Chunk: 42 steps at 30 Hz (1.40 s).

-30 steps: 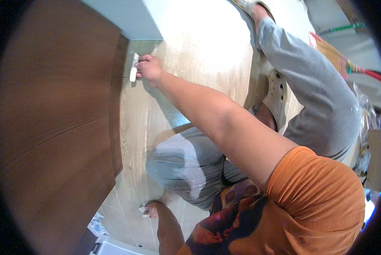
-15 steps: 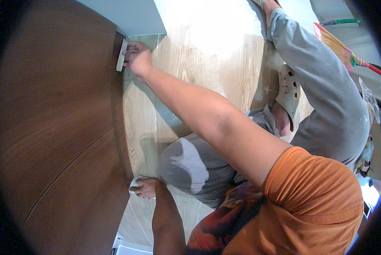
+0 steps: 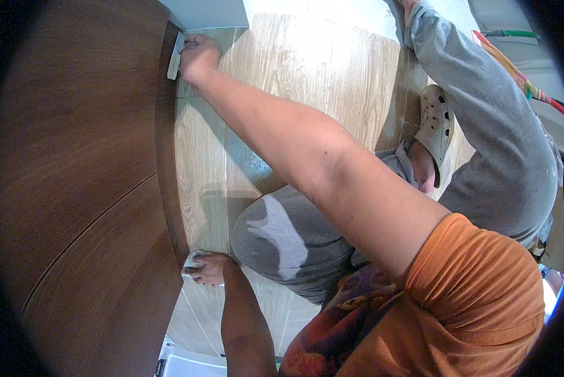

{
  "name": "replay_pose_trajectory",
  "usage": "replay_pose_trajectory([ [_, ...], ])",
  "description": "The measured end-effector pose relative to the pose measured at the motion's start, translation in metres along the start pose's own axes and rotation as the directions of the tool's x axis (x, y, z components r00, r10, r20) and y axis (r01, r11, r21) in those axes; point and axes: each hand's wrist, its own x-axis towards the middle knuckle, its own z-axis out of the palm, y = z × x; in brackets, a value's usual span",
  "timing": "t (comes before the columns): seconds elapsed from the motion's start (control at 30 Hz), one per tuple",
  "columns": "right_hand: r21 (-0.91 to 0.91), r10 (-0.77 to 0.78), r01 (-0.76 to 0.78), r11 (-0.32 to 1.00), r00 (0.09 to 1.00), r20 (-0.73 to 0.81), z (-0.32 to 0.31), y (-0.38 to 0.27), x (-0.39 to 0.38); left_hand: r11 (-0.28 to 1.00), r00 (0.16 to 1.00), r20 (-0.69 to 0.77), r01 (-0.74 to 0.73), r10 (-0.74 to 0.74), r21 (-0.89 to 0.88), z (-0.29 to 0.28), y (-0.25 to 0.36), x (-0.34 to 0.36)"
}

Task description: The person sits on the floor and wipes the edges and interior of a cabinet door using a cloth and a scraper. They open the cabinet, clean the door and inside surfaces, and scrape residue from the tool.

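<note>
My right hand (image 3: 199, 58), at the upper left, has its fingers curled over a narrow, flat, pale strip-like piece (image 3: 176, 56). That piece stands against the brown skirting (image 3: 166, 132) at the foot of a dark wood panel (image 3: 87, 144), close to the corner. Lower down, my left hand (image 3: 208, 269) is closed on a small whitish pad (image 3: 191, 262), resting at the floor by the same skirting. Whether the pad is cloth or sponge I cannot make out. Parts of both held things are hidden by my fingers.
Wood-look floor (image 3: 276, 69) spreads beside the panel, with a grey-white wall face (image 3: 213, 14) at the far corner. My grey-trousered knee (image 3: 257, 232) and a pale clog (image 3: 434, 125) occupy the middle. A straw broom (image 3: 505, 63) lies at the far right; a white object (image 3: 191, 366) sits at the lower edge.
The whole view has shifted, bringing the panel, corner and both hands higher in the picture. The fingers of my right hand are more curled. Both hands stay by the skirting.
</note>
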Motion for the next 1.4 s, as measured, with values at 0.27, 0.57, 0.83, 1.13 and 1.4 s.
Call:
replay_pose_trajectory([
  [0.27,-0.121,0.006,0.002,0.993,0.998,0.068,0.002,0.009,0.011,1.0,1.0,-0.003,0.019,-0.019,0.01,0.002,-0.002,-0.001],
  [0.57,0.157,-0.04,0.028,0.987,0.996,0.077,0.003,0.017,0.019,1.0,1.0,-0.002,0.002,-0.002,0.001,0.002,0.004,0.001],
  [0.83,0.114,-0.027,0.013,0.993,0.992,0.123,0.004,0.025,0.024,1.0,1.0,-0.01,0.018,-0.018,0.011,0.005,0.0,0.004],
  [1.13,0.103,-0.019,0.004,0.995,0.99,0.138,-0.002,0.012,0.009,0.999,1.0,-0.003,0.026,-0.026,0.036,0.006,-0.002,0.002],
  [1.4,0.111,-0.012,-0.003,0.994,0.991,0.134,-0.006,0.003,0.004,0.998,0.997,-0.08,0.014,-0.009,0.06,0.012,-0.003,0.002],
])
